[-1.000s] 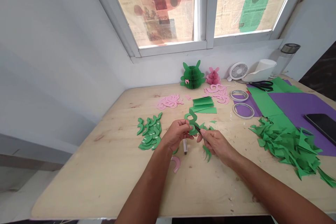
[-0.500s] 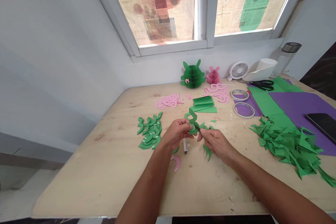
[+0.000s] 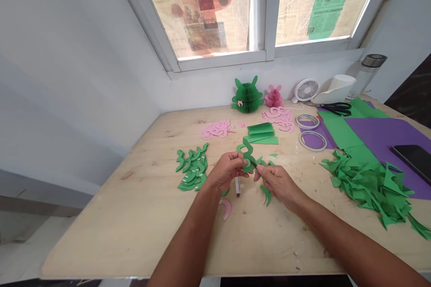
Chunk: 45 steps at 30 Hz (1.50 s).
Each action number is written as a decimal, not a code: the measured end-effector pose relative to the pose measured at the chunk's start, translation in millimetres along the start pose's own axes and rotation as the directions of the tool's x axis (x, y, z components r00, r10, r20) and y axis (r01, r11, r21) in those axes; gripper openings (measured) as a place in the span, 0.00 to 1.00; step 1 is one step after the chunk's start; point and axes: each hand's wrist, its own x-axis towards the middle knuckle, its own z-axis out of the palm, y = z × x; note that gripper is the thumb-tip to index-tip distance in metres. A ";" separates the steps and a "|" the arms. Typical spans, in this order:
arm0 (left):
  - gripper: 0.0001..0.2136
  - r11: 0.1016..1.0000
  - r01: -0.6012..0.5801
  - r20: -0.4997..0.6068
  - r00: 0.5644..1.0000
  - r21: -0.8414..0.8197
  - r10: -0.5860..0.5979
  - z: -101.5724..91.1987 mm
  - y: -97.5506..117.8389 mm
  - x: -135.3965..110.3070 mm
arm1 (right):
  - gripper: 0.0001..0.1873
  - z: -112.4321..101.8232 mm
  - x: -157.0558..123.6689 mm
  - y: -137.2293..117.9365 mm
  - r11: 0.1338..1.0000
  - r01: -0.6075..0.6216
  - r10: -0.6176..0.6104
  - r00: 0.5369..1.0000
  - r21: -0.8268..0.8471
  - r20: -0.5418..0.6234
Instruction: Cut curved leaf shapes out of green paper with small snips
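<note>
1. Head view: the left hand (image 3: 226, 171) pinches a curvy green paper cutout (image 3: 247, 152) between thumb and fingers, holding it upright just above the plywood table (image 3: 101, 233).
2. The right hand (image 3: 278, 184) pinches a thin dark implement (image 3: 253, 164), whose tip touches the cutout's lower edge. What the implement is, I cannot tell.
3. The cutout looks light, thin and fairly stiff, though its narrow curves could crease. The wider bends seem the safest place to take hold.
4. At 9 o'clock from the hands lies a heap of green curved pieces (image 3: 192, 169); at 3 o'clock, green paper scraps (image 3: 367, 188).
5. At 2 o'clock sit black-handled scissors (image 3: 336, 108) and tape rolls (image 3: 307, 122).
6. No brand or label is readable; the newsprint on the window (image 3: 202, 9) is too small to read.
</note>
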 end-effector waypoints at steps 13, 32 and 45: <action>0.11 1.000 -0.004 0.001 1.000 -0.009 0.004 0.0 -0.6 0.0 | 0.25 -3.7 0.4 -1.1 1.000 0.008 -0.009 0.999 0.009 0.041; 0.10 1.000 0.008 0.011 1.000 0.020 -0.008 1.1 0.0 0.1 | 0.26 -3.8 3.5 3.3 0.998 0.052 -0.051 0.998 -0.033 0.024; 0.10 1.000 0.005 0.012 1.000 0.012 -0.005 0.9 -0.2 -0.3 | 0.26 -3.9 3.7 4.2 0.998 0.055 -0.054 0.998 -0.036 0.015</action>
